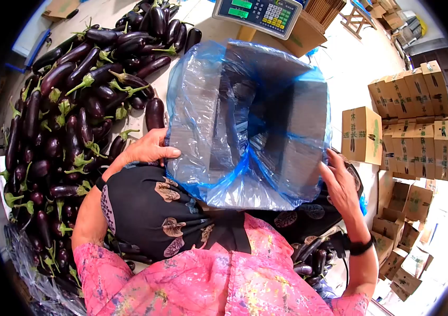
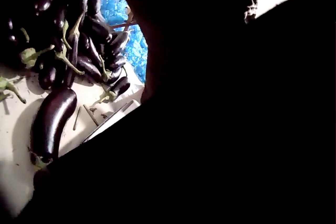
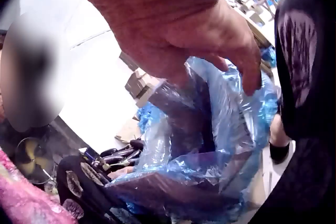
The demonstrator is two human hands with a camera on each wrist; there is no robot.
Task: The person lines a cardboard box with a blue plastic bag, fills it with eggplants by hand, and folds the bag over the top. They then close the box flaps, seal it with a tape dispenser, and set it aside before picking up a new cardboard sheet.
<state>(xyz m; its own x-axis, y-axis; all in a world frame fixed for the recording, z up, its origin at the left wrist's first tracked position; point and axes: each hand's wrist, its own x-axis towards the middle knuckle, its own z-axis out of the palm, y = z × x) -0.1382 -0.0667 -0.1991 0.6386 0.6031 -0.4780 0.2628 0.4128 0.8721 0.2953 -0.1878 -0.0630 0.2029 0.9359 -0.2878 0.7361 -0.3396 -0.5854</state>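
Note:
A cardboard box (image 1: 303, 113) with open flaps stands in front of the person's lap, lined with a thin blue plastic bag (image 1: 234, 195) folded out over its rim. At the box's near left edge, the left hand (image 1: 153, 148) holds the lined flap, its thumb lying over the plastic. The right hand (image 1: 340, 181) grips the opposite edge, and the right wrist view shows its fingers (image 3: 251, 74) bent down over the bag-covered rim. Inside, the box is dark and its bottom is hidden. The left wrist view is mostly black, with that hand out of sight.
A large heap of eggplants (image 1: 82, 105) covers the left side, and more eggplants (image 1: 313, 260) lie by the person's right hip. A digital scale display (image 1: 258, 16) stands beyond the box. Stacked printed cartons (image 1: 408, 121) fill the right side.

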